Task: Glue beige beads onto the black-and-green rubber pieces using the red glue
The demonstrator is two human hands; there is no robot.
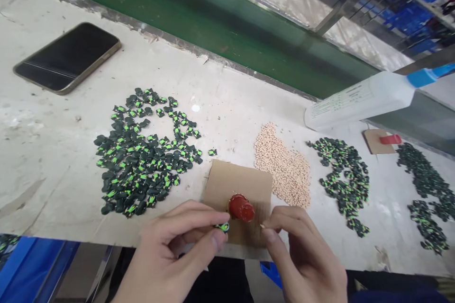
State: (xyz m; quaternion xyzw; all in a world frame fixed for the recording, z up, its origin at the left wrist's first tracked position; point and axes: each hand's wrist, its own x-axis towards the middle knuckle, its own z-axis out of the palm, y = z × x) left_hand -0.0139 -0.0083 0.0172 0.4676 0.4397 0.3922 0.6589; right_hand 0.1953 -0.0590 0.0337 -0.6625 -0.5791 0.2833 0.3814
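Note:
Between thumb and forefinger, my left hand [185, 246] pinches a small black-and-green piece [223, 227] near the table's front edge. My right hand [298, 251] is closed in a pinch on a tiny beige bead [262, 226], mostly covered by the fingertips. Between the hands, a red cone-shaped cap [241, 207] stands on a cardboard square [227, 175]. Behind my right hand lies a heap of beige beads [282, 165]. To the left spreads a large pile of black-and-green pieces [142, 165].
A phone [67, 57] lies at the far left. Toward the right are a white bottle with a blue top [359, 99], more black-and-green pieces [341, 175], and another cardboard piece [377, 142] with a red cap [390, 139]. A green strip [177, 19] runs behind the table.

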